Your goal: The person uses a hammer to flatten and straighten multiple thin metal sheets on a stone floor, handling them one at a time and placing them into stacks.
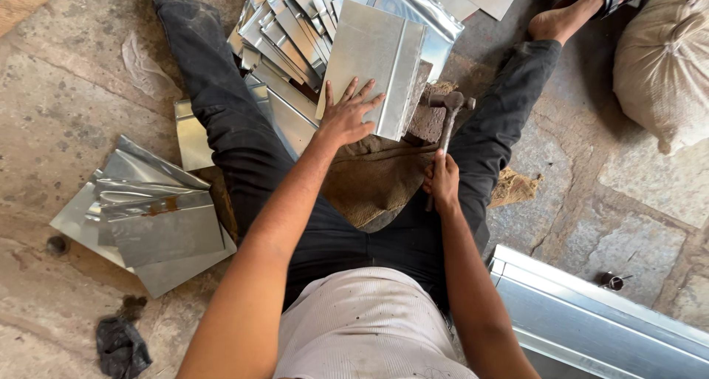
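I sit on the floor with my legs spread. My left hand (pixel 346 115) lies flat, fingers apart, on a folded sheet-metal piece (pixel 375 61) that rests on a dark block (pixel 430 117) between my legs. My right hand (pixel 442 181) grips the handle of a hammer (pixel 448 107), whose head hovers just right of the sheet above the block. A piece of brown sacking (pixel 377 179) lies under the block, in front of my lap.
Several more folded metal sheets (pixel 284 28) are piled beyond my left knee, and a smaller pile (pixel 151 216) lies on the floor at the left. A long metal channel (pixel 591 320) sits at the lower right. A stuffed sack (pixel 665 61) stands at the upper right, a black rag (pixel 120 346) at the lower left.
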